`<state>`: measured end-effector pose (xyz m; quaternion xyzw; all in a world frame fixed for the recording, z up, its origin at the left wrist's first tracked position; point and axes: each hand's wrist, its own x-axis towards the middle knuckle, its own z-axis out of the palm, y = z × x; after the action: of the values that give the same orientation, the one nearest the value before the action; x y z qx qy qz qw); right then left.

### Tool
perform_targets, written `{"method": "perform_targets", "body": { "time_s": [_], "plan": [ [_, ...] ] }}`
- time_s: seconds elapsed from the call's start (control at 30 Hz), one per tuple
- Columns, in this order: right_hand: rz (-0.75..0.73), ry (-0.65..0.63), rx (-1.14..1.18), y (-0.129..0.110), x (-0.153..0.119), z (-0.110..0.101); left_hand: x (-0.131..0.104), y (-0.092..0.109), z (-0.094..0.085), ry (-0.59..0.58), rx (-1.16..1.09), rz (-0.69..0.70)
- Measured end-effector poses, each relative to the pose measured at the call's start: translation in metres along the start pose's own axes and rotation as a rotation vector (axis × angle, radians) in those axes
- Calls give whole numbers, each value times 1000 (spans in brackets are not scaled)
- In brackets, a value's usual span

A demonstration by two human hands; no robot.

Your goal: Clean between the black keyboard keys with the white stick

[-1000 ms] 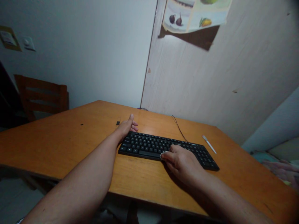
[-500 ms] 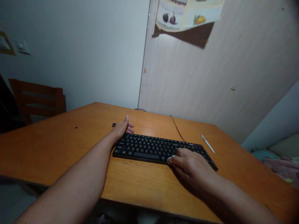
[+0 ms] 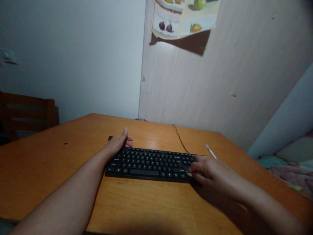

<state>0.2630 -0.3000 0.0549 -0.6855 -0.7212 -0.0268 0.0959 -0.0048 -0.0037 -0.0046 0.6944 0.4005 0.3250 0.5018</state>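
A black keyboard (image 3: 146, 164) lies on the wooden table in front of me. My left hand (image 3: 120, 142) rests against its far left corner, thumb raised and fingers apart, stretched past the back edge. Over the right part of the keys, my right hand (image 3: 207, 171) is closed in a pinch. Between its fingertips shows a bit of a crumpled white tissue (image 3: 189, 174), touching the keys near the arrow and number sections. The right hand hides most of the keyboard's right end.
A thin cable (image 3: 180, 138) runs back from the keyboard. Behind my right hand lies a white brush-like stick (image 3: 210, 151). A small black tag (image 3: 110, 138) is by my left hand. A wooden chair (image 3: 26, 112) stands left; fruit pictures (image 3: 184, 21) hang on the wall.
My right hand has slid rightward along the keyboard with the tissue, from beside the space bar to the right-hand keys. My left hand stays at the left corner. The camera view has shifted.
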Motion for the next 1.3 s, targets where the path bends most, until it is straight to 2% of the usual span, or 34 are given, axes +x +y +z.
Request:
{"method": "perform_targets", "body": {
  "time_s": [0.1,0.27,0.4,0.5,0.63,0.8,1.07,1.3],
  "plan": [
    [13,-17,51,9,16,-2,-1,1,-1,-1,62,15],
    [77,44,79,6,39,15,0,-2,-3,-21,56,25],
    [66,-4,86,2,36,23,1,-2,-3,-19,80,29],
    [56,-52,191,9,29,22,1,-1,-3,-18,118,35],
    [148,52,262,25,34,25,2,-3,-4,-29,155,29],
    [249,139,151,33,51,33,3,-6,-5,-40,131,40],
    [228,-18,-32,21,63,24,2,-1,-6,-36,165,9],
    [167,-90,-78,4,38,17,4,-2,-6,-35,172,-2]
  ]
}}
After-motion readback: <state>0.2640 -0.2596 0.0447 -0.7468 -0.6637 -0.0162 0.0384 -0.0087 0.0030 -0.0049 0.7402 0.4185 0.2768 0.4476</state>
